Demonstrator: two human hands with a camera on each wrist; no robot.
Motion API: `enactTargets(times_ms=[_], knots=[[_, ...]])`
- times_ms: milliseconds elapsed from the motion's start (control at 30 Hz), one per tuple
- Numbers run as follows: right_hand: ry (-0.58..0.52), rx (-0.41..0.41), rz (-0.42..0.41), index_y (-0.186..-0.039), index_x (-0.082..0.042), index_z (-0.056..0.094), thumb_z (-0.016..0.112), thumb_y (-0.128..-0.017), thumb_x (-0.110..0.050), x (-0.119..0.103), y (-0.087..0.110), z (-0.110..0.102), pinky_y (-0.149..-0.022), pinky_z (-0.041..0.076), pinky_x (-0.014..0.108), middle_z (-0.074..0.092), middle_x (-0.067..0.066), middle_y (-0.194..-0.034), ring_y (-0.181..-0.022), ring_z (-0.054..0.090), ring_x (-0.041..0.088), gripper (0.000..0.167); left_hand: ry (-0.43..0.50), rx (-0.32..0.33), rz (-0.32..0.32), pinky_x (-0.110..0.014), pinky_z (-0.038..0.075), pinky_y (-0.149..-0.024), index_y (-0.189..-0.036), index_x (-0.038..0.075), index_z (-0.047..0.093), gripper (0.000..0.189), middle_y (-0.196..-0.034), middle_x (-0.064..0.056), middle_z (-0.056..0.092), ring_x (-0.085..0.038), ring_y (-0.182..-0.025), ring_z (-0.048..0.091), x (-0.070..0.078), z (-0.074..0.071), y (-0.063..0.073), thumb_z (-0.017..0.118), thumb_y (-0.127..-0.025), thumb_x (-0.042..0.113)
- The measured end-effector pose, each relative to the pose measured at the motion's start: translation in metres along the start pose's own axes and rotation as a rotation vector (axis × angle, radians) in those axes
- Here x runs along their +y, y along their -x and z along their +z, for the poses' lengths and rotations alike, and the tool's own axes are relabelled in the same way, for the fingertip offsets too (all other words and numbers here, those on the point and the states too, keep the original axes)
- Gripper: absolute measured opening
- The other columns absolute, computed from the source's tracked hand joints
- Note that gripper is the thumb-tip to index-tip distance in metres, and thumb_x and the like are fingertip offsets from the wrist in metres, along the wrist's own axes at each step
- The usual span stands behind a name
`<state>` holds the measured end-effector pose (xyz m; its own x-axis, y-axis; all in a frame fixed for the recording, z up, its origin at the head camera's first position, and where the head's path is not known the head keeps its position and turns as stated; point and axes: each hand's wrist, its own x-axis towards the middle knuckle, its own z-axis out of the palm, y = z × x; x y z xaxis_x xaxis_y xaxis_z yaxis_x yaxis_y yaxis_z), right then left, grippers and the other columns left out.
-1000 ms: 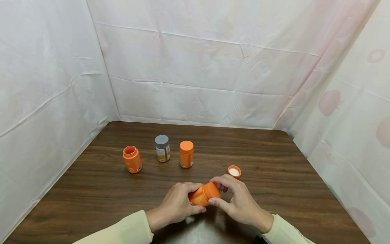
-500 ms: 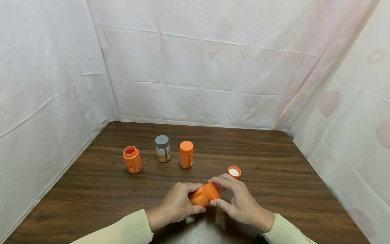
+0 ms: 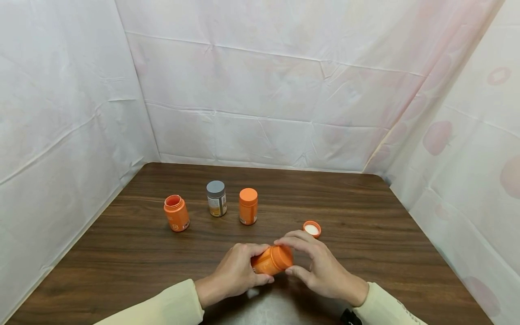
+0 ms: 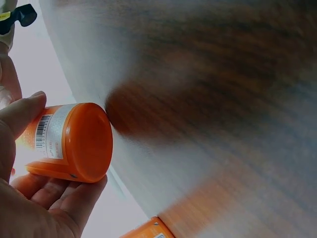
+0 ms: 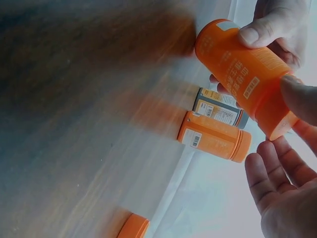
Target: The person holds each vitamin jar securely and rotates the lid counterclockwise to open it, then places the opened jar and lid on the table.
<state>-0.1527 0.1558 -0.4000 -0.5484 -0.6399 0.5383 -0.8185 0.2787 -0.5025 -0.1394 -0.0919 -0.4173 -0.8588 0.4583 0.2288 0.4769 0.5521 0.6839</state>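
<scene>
My left hand (image 3: 235, 270) grips an orange bottle (image 3: 265, 262) round its body, tilted so its cap points right. Thumb and fingers of my right hand (image 3: 322, 266) touch opposite sides of that bottle's orange cap (image 3: 283, 256). In the right wrist view the thumb lies on the cap (image 5: 273, 117) and the other fingers spread below it. The bottle's round base (image 4: 91, 143) faces the left wrist camera, close to the tabletop. Beyond my right hand a loose orange cap (image 3: 312, 229) lies with its white inside up.
An uncapped orange bottle (image 3: 177, 216) stands at the left of the brown table (image 3: 349, 203). Right of it are a grey-capped bottle (image 3: 217, 200) and another capped orange bottle (image 3: 248, 207). White sheeting (image 3: 260, 85) hangs behind and on both sides.
My right fingers have shifted round the held bottle's cap, the index finger to the left over its top and the thumb slightly right. The left hand stays in place.
</scene>
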Motion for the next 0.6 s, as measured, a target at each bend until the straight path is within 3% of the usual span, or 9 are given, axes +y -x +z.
enactTargets(times_ms=[300, 600], knots=[[-0.012, -0.014, -0.019, -0.135, -0.017, 0.063, 0.081, -0.068, 0.018, -0.0017, -0.0004, 0.0003, -0.103, 0.045, 0.026, 0.057, -0.002, -0.133, -0.121, 0.056, 0.015, 0.077, -0.014, -0.004, 0.014, -0.023, 0.050, -0.072, -0.119, 0.028, 0.073, 0.050, -0.100, 0.016, 0.069, 0.000, -0.079, 0.059, -0.0027, 0.0013, 0.0004, 0.094, -0.074, 0.027], [0.005, -0.014, -0.023, -0.135, -0.019, 0.063, 0.078, -0.067, 0.019, -0.0024, -0.0015, -0.0005, -0.103, 0.045, 0.027, 0.057, -0.002, -0.133, -0.123, 0.055, 0.015, 0.079, -0.017, -0.018, 0.000, -0.024, 0.050, -0.074, -0.121, 0.027, 0.073, 0.050, -0.104, 0.015, 0.070, 0.001, -0.082, 0.060, -0.0021, 0.0008, 0.0003, 0.094, -0.075, 0.028]])
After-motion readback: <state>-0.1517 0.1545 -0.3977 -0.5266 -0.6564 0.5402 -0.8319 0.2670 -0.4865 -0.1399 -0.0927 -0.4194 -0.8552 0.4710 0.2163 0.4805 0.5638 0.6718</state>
